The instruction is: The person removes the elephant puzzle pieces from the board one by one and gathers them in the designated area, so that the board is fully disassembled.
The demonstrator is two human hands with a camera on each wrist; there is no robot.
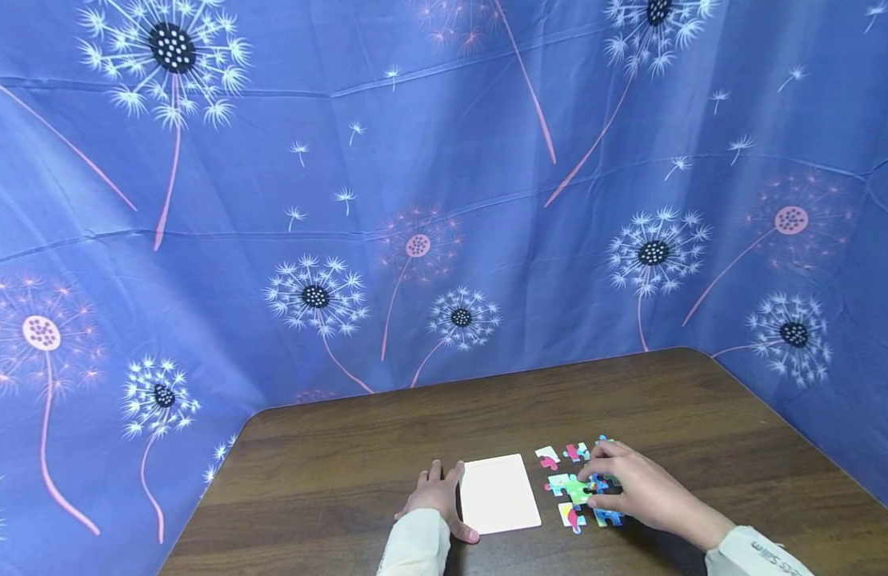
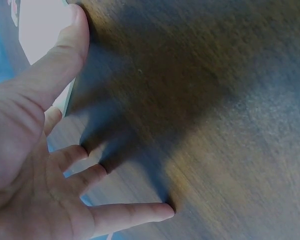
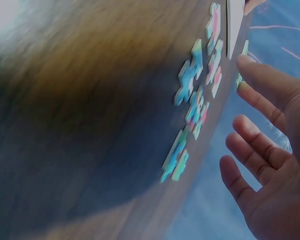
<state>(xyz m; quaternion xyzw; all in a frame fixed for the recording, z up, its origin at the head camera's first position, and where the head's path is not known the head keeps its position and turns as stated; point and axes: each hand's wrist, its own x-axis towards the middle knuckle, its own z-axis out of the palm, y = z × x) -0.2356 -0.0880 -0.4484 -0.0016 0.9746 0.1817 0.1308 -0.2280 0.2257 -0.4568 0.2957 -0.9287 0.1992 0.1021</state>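
Note:
My left hand [image 1: 431, 500] lies at the left edge of a square white board [image 1: 499, 494]. Its fingers are spread, and the thumb and index fingertip touch the board's edge; the left wrist view shows its palm holding nothing. Over the loose puzzle pieces to the right of the board, my right hand [image 1: 646, 488] pinches a green jigsaw piece [image 1: 578, 490] between thumb and index finger. That piece [image 3: 246, 46] appears edge-on in the right wrist view, partly covered by the fingertip. The other right fingers are loosely bent and apart.
Several colourful jigsaw pieces lie flat in loose rows, among them a white and pink piece [image 1: 548, 456] and a yellow and red one [image 1: 571, 516]. The right hand covers some of them. A blue dandelion-print cloth [image 1: 487, 240] hangs behind the brown wooden table [image 1: 329, 480].

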